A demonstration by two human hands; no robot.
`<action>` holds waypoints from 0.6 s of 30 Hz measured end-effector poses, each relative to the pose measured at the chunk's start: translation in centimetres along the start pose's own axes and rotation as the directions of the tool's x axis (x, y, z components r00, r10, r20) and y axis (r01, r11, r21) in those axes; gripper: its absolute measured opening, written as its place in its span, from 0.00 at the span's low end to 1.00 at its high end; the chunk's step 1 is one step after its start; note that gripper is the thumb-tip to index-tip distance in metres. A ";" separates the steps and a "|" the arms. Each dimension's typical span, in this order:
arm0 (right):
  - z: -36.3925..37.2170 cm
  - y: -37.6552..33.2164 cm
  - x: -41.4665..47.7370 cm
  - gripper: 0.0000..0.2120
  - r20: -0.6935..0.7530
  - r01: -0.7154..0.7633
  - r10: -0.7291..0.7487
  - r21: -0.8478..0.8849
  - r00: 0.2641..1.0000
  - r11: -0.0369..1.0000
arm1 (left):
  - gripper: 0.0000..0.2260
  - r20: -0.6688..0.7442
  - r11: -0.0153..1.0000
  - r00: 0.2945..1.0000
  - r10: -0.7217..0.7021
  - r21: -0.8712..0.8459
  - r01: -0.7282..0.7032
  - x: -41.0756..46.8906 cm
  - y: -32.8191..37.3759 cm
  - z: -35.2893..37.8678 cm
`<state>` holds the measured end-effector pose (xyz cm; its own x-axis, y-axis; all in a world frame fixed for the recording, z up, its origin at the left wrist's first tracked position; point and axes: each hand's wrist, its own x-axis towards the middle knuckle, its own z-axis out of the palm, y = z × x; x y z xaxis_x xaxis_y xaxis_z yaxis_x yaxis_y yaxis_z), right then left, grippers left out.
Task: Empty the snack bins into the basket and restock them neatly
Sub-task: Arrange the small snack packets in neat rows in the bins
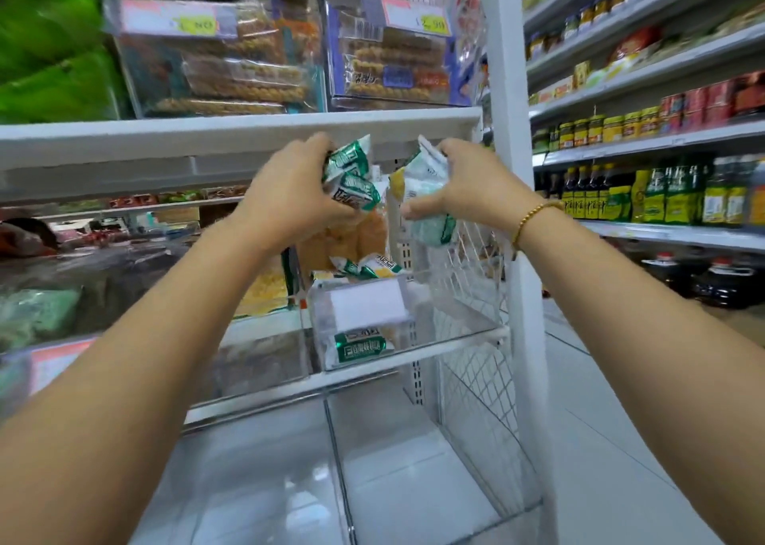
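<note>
Both hands are raised above a clear plastic snack bin (463,325) on the middle shelf. My left hand (289,188) grips a bunch of green-and-white snack packets (352,176), with tan packets hanging below it. In my right hand (459,184) is another bundle of pale green-and-white packets (426,197). Inside the bin lie a few more packets, one (360,348) against the front wall behind a white label holder (368,302). No basket is in view.
A clear bin (414,482) sits on the shelf below. The bin above (393,68) holds twisted pastry packs. A white wire mesh panel (476,337) and upright post (513,172) close the shelf's right end. Shelves of jars and bottles (662,197) line the aisle at right.
</note>
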<state>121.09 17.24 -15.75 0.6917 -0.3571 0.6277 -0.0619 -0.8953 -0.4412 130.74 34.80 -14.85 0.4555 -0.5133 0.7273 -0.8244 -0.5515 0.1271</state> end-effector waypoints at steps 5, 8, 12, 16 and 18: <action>0.3 -1.8 -9.5 0.47 0.103 -0.071 0.039 0.332 0.994 0.941 | 0.28 -0.061 0.953 0.994 -0.092 -0.296 0.070 -11.9 1.6 -3.0; 2.6 -2.1 -15.3 0.36 0.239 -0.115 0.015 0.409 0.971 0.905 | 0.25 0.032 0.896 0.986 -0.166 -0.412 0.164 -20.1 1.8 -1.9; 7.2 -1.5 -22.5 0.25 0.415 -0.189 0.014 0.383 0.910 0.904 | 0.22 0.186 0.732 0.897 -0.401 -0.524 0.436 -30.7 0.1 2.0; 13.8 0.9 -28.7 0.21 0.615 -0.299 0.050 0.310 0.787 0.903 | 0.24 0.361 0.611 0.728 -0.582 -0.396 0.685 -41.0 -1.6 6.9; 18.2 2.5 -31.8 0.24 0.703 -0.296 0.086 0.182 0.706 0.938 | 0.24 0.438 0.581 0.658 -0.613 -0.315 0.751 -45.1 -2.7 9.3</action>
<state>112.07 31.20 -48.45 0.9888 -0.1419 -0.0455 -0.1314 -0.6855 -0.7161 115.51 53.29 -54.31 0.9519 -0.2877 0.1055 -0.2429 -0.4983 0.8323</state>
